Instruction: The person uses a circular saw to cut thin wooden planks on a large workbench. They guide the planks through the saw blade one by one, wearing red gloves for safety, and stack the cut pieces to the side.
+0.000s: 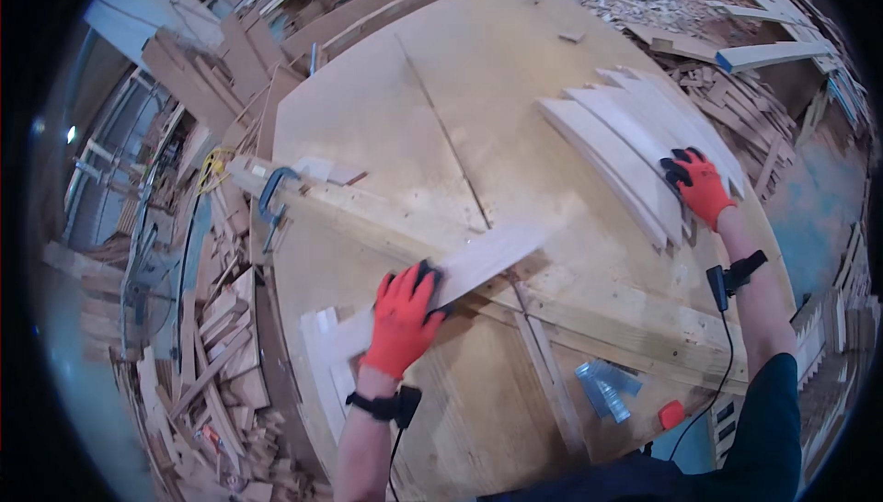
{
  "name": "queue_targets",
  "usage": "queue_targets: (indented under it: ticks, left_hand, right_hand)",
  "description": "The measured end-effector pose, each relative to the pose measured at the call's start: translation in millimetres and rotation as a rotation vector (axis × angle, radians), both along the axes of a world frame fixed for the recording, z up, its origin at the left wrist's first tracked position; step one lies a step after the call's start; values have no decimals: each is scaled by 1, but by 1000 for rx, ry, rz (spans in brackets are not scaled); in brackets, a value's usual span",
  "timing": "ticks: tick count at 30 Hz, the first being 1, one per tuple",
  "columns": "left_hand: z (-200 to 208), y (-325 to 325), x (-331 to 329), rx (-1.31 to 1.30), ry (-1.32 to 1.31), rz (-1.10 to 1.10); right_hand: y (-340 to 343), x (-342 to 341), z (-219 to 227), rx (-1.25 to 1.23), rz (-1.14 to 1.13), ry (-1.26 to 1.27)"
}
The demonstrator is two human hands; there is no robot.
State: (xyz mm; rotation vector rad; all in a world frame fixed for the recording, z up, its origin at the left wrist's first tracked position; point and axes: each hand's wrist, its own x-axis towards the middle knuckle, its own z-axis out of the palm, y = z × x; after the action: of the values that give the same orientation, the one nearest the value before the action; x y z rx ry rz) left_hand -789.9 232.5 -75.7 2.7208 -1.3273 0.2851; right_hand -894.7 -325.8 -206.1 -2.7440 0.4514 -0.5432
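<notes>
A wide plywood surface [414,107] fills the middle, with heaps of wood scraps [212,364] along its 9 o'clock side and at 1 o'clock. A long beam [570,304] crosses it, held by a blue clamp [272,191] at 9 o'clock. At 3 o'clock lies a fanned stack of pale boards [625,134]; the right hand [699,185], gloved orange, rests its grip flat on the near end. The left hand [403,318] clenches a blurred pale board [487,258] lying over the beam, near centre. A clear plastic piece [607,387] lies at 5 o'clock.
</notes>
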Motion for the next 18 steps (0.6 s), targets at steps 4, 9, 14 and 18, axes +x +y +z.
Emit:
queue_targets:
  ticks: [4,9,14,18]
  left_hand:
    - [8,-60,-2,89,53,-204]
    - [-3,-123,-2,136,55,-473]
    - [-13,-123,18,-44,-50,-196]
    - [-43,-46,35,-266,-99,226]
  right_hand:
    - [61,8,53,-23,38,-317]
    - [207,5,69,36,660,47]
    - [227,18,63,40,279,303]
    - [187,2,25,-40,176,276]
